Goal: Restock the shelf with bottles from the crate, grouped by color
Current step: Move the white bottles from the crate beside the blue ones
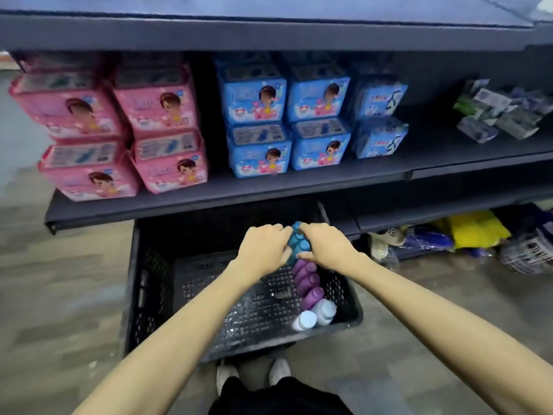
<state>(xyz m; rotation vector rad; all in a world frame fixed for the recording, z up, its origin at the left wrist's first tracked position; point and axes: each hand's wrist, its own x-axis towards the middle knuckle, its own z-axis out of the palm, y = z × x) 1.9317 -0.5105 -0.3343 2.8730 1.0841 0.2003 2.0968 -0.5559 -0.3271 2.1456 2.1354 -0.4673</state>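
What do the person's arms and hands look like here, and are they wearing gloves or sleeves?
Both arms are bare along their whole visible length: no sleeves show. The left hand and right hand wear no gloves, and no watch, bracelet or ring can be seen, though the picture is a little blurred. Lower down, dark clothing and light-coloured shoes show.

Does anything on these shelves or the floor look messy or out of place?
Yes. The small packs at the shelf's right end lie jumbled, unlike the stacked pink and blue ones. Bags sit heaped on the floor underneath.
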